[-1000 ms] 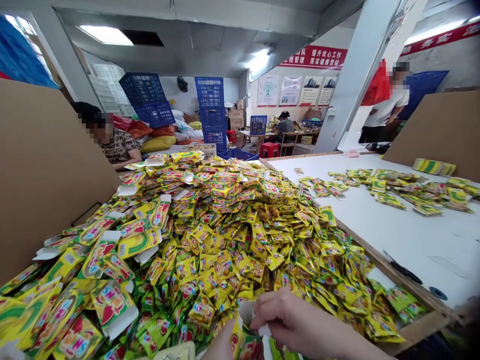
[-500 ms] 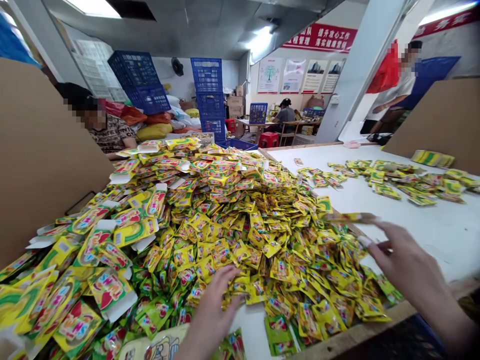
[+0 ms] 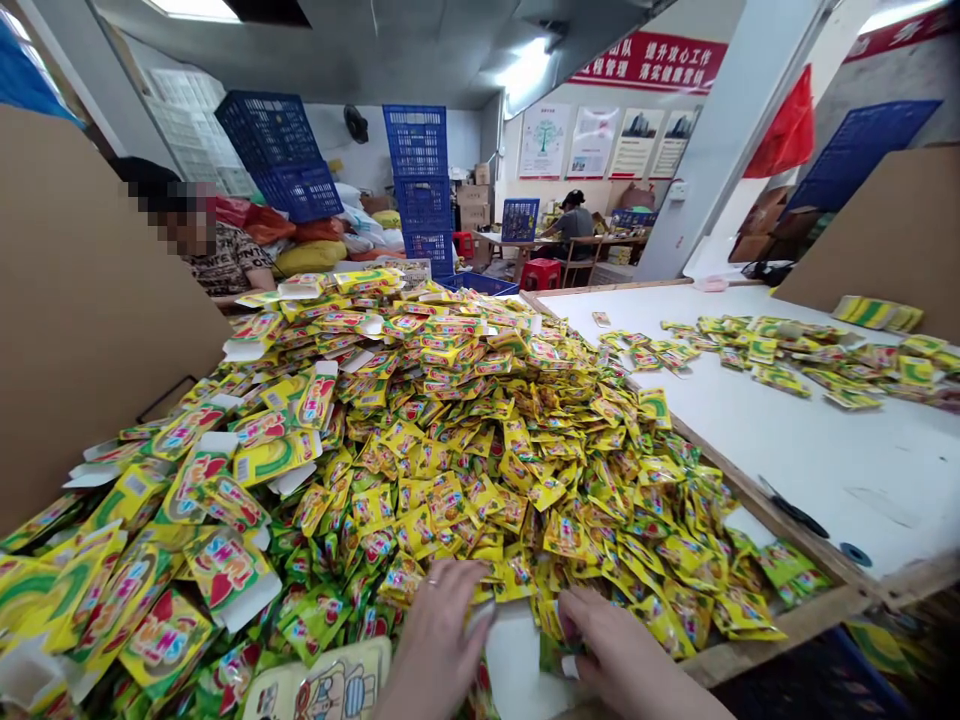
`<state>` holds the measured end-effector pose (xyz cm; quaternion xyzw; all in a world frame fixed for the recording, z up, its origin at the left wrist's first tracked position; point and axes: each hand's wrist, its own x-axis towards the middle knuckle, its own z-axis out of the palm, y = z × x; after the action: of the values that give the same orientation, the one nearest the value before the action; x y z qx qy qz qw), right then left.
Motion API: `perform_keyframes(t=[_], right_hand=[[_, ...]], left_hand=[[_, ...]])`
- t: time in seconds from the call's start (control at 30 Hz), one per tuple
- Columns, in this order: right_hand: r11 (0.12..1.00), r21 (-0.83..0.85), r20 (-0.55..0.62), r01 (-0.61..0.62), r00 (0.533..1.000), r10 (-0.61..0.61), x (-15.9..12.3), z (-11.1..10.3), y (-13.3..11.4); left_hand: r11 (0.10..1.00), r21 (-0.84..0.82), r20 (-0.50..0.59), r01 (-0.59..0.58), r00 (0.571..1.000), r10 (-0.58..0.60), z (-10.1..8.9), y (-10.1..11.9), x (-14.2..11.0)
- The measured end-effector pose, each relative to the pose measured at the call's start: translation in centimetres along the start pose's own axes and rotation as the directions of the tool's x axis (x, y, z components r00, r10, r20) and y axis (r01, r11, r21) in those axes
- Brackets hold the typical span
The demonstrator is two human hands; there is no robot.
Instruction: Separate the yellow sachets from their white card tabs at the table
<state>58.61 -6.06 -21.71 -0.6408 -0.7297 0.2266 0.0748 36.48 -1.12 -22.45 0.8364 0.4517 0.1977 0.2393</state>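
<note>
My left hand [image 3: 439, 635] rests at the lower edge of a big heap of yellow-green foil sachets [image 3: 450, 450], its fingers curled over them. My right hand [image 3: 622, 650] pinches a green sachet [image 3: 551, 640] beside a bare patch of the white table [image 3: 517, 665]. Flat printed cartons with white flaps [image 3: 225, 565] lie on the heap's left side. A printed card [image 3: 319, 688] sits at the bottom edge, close to my left hand. Further sachets lie spread thinly on the table at right [image 3: 765, 350].
Black scissors [image 3: 795, 518] and a tape roll [image 3: 855, 553] lie near the table's wooden edge [image 3: 780, 590]. Cardboard panels [image 3: 90, 300] stand at left and right. A co-worker [image 3: 232, 262] sits at left, another [image 3: 574, 222] at a back table, near stacked blue crates [image 3: 420, 180].
My right hand has come down and left from above the table's edge to the heap's near side. The long strip it held is out of sight. My left hand has moved slightly right.
</note>
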Motion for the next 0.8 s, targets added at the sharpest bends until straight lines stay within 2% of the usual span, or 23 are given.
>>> perform_keyframes(t=[0.07,0.13,0.23,0.33,0.4,0.47,0.57,0.63,0.7,0.73,0.8], right_hand=[[0.979,0.201,-0.052,-0.028,0.998,0.039,-0.4,-1.1,0.8],[0.903,0.429,-0.151,-0.002,0.986,0.073,-0.7,-1.9,1.3],[0.662,0.741,-0.265,0.113,0.955,0.133,-0.6,-2.7,1.2],[0.449,0.878,-0.273,0.168,0.945,0.181,0.5,-2.8,-0.2],[0.366,0.908,-0.281,0.202,0.943,0.177,1.6,-2.5,-1.5],[0.298,0.921,-0.308,0.25,0.936,0.168,2.7,-1.8,-2.8],[0.245,0.916,-0.363,0.316,0.914,0.178,3.9,-0.2,-4.2],[0.246,0.904,-0.398,0.349,0.898,0.186,4.1,0.7,-4.4],[0.261,0.9,-0.399,0.348,0.9,0.174,4.0,0.9,-4.2],[0.261,0.911,-0.366,0.32,0.918,0.15,3.8,0.7,-3.9],[0.246,0.949,-0.216,0.197,0.975,0.051,3.3,-0.4,-3.0]], left_hand=[[0.988,0.047,0.068,-0.146,0.987,0.143,1.7,0.8,1.5],[0.98,0.078,0.09,-0.182,0.98,0.175,2.6,0.8,2.6],[0.992,0.004,0.027,-0.128,0.991,0.128,2.2,0.2,3.2],[0.962,-0.271,-0.015,0.02,1.0,-0.025,0.3,0.2,2.9],[0.867,-0.483,0.026,0.119,0.992,-0.122,-0.8,0.9,2.6],[0.72,-0.672,0.086,0.175,0.983,-0.16,-1.3,1.7,2.4],[0.466,-0.853,0.142,0.234,0.964,-0.224,-1.3,2.4,2.3],[0.383,-0.889,0.161,0.25,0.955,-0.248,-0.9,2.3,2.2],[0.403,-0.878,0.173,0.256,0.957,-0.232,-0.6,2.0,2.2],[0.432,-0.864,0.179,0.258,0.96,-0.215,-0.5,1.9,2.2],[0.526,-0.815,0.189,0.242,0.97,-0.153,-0.6,2.1,2.4]])
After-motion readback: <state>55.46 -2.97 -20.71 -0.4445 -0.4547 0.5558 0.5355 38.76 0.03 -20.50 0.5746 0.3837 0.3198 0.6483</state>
